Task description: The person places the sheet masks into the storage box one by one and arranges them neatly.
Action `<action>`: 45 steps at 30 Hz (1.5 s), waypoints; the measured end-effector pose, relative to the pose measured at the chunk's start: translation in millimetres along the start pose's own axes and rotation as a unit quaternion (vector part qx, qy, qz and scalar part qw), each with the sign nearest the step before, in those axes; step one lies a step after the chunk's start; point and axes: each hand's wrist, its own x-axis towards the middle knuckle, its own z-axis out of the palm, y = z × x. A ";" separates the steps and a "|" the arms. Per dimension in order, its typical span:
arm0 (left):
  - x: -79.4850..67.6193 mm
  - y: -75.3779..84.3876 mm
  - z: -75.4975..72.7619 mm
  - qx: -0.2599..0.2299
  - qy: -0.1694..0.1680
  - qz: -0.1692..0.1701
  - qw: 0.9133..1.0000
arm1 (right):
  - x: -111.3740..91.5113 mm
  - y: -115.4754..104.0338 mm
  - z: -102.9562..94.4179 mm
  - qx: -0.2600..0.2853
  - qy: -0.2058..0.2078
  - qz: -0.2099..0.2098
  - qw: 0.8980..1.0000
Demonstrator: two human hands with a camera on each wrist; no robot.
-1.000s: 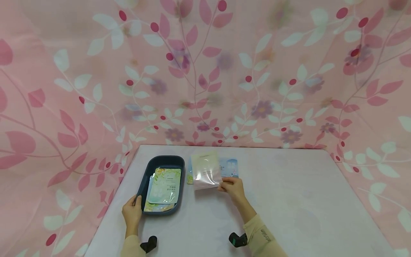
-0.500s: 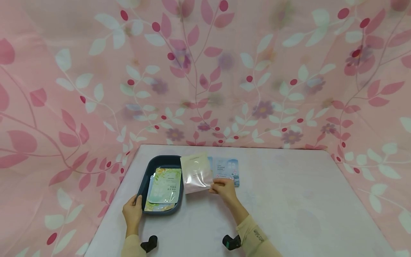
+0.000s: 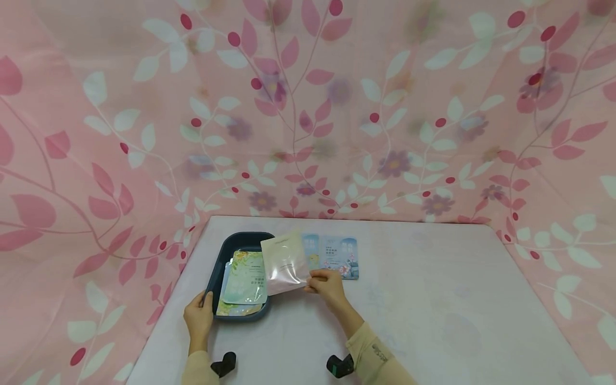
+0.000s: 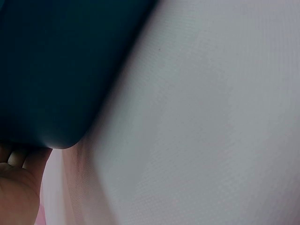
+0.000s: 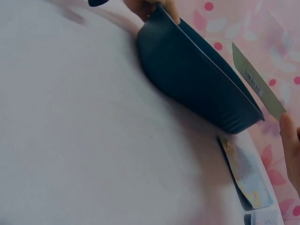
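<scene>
My left hand (image 3: 198,316) grips the left side rim of a dark blue plastic basin (image 3: 243,319), thumb over the edge. In the basin lie several flat sheet-mask packets; a green floral packet (image 3: 246,278) is uppermost. Between thumb and fingers my right hand (image 3: 328,287) pinches the lower right corner of a pale cream-pink packet (image 3: 285,263), which is raised and overlaps the basin's right rim in the head view. In the right wrist view that packet (image 5: 255,79) tilts beside the rim, its printed back showing. The left wrist view shows the basin's wall (image 4: 56,70) above the fingers.
Right of the basin, on the white-covered table (image 3: 433,299), lie a blue packet (image 3: 341,256) and a blue-yellow packet (image 3: 312,248), side by side. Black wrist devices (image 3: 339,366) sit at both wrists. A pink floral curtain (image 3: 308,133) hangs behind and along the sides.
My right hand has carried the cream-pink packet leftward from above the table packets to the basin's right rim, uncovering those packets. The left hand and basin have stayed put.
</scene>
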 end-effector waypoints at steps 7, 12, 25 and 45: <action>0.2 -0.1 0.6 0.006 0.005 0.005 1.000 | 1.5 4.4 12.2 -0.004 -0.002 0.005 1.000; 0.0 -0.4 0.9 0.011 0.011 0.010 1.000 | 0.9 6.0 21.2 -0.011 -0.006 0.009 1.000; 0.3 0.7 -0.4 0.027 0.007 0.000 1.000 | -17.3 -21.8 57.2 -0.028 0.001 0.009 1.000; 0.8 -2.2 1.3 0.022 0.013 0.003 1.000 | 5.0 14.3 82.7 -0.056 0.010 0.038 0.998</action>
